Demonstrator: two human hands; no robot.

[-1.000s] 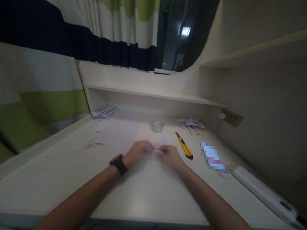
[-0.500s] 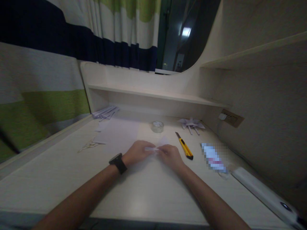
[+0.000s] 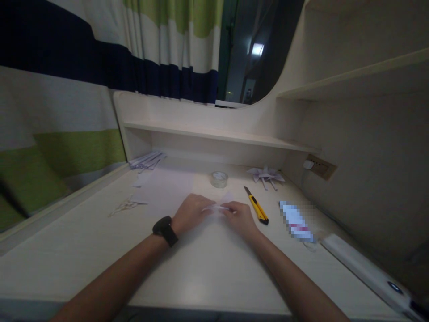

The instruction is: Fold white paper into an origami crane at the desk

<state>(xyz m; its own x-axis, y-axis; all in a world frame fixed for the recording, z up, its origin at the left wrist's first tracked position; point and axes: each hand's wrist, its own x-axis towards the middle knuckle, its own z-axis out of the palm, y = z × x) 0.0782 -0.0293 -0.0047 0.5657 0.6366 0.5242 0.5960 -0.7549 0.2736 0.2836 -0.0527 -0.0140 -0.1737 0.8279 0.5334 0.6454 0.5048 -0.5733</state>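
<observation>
Two bare arms reaching forward, left hand (image 3: 190, 214) and right hand (image 3: 241, 218) close together, fingers curled and pinching, fingertips almost meeting, black watch (image 3: 165, 230) on left wrist

Pale wooden desk (image 3: 208, 273) with a low shelf (image 3: 214, 133) along the back; on the desk: a roll of clear tape (image 3: 219, 179) near the middle, a yellow utility knife (image 3: 256, 205) just right of it, folded paper pinwheels (image 3: 266, 174) toward the back right, paper strips (image 3: 146, 159) at the back left, a paper scrap (image 3: 125, 206) on the left, a white bar-shaped device (image 3: 365, 270) along the right edge.
</observation>
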